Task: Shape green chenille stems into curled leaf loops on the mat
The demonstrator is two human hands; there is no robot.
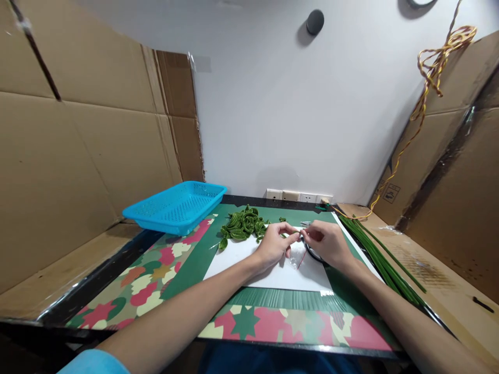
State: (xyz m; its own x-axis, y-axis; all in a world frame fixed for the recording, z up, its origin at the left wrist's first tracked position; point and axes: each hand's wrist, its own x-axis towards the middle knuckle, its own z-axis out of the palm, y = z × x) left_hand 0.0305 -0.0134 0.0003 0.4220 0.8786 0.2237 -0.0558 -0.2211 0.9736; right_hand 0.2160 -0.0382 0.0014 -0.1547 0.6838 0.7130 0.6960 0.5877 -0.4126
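My left hand (pixel 276 241) and my right hand (pixel 325 241) meet over a white sheet (pixel 234 270), thumbs and forefingers pinched almost tip to tip. Between them is a short bit of green pipe cleaner (pixel 295 234), mostly covered by the fingers. Left of my left hand lies a pile of leaf-shaped loops (pixel 244 223) bent from green pipe cleaners. Scissors with black handles (pixel 312 253) rest partly under my right hand, their tips (pixel 305 224) showing beyond it. A small clear plastic bag (pixel 296 258) with a red strip lies below the fingers.
A blue perforated basket (pixel 175 208) stands at the back left. Long straight green pipe cleaners (pixel 378 259) lie along the right side. Cardboard walls (pixel 86 135) flank the table on both sides. Wall sockets (pixel 298 196) and a yellow twisted cord (pixel 397 166) are behind.
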